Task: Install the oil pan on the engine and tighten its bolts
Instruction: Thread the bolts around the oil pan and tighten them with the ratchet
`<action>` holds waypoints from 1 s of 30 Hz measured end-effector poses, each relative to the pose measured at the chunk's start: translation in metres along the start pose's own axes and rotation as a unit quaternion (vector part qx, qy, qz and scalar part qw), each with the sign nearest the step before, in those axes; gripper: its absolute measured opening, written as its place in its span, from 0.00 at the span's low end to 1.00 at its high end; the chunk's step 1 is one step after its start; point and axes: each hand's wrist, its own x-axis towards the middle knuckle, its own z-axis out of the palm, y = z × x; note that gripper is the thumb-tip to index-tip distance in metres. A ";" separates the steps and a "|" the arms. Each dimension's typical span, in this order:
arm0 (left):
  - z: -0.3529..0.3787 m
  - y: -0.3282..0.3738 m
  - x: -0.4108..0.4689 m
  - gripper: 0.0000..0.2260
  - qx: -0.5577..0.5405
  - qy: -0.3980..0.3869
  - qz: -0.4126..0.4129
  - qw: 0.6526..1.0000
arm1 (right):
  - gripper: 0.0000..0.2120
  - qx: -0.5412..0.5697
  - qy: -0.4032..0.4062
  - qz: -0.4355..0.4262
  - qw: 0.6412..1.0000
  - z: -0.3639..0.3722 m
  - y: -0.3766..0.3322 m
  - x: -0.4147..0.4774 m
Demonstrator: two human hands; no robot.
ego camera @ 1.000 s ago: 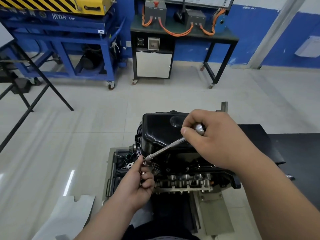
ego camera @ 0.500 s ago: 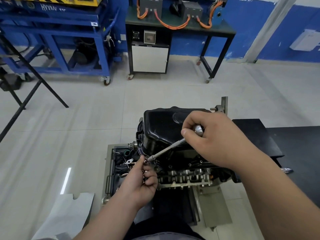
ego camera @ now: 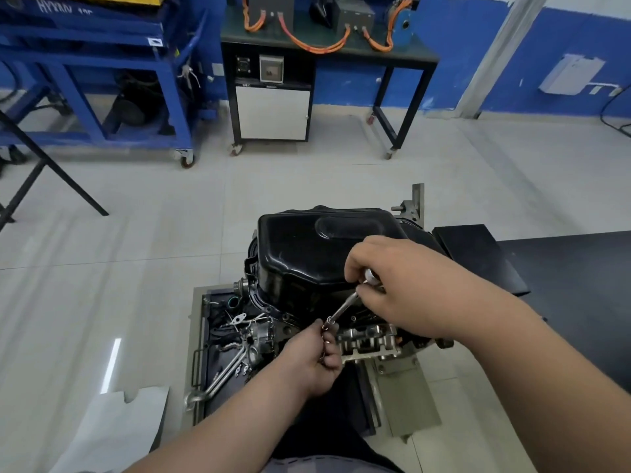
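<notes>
Now right hand [ego camera: 409,288] grips socket driver [ego camera: 342,309] over oil pan [ego camera: 300,254] near side; left hand [ego camera: 312,358] pinches driver tip below.

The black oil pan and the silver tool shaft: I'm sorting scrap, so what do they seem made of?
The black domed oil pan looks like pressed sheet metal under glossy black paint: rounded corners, a stamped oval recess, soft reflections; moulded plastic cannot be ruled out. The slim silver tool shaft looks like polished, probably chrome-plated steel: bright highlights.
</notes>
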 end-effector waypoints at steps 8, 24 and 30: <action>-0.005 0.007 0.029 0.13 -0.076 -0.059 0.002 0.995 | 0.05 -0.015 -0.010 0.016 1.000 0.030 0.008 -0.004; -0.008 0.003 0.039 0.13 -0.137 -0.072 -0.016 0.988 | 0.06 -0.049 -0.037 0.002 0.998 0.036 0.001 0.001; -0.011 0.004 0.036 0.13 -0.110 -0.083 -0.036 0.990 | 0.07 -0.043 -0.054 -0.001 0.998 0.034 -0.003 -0.002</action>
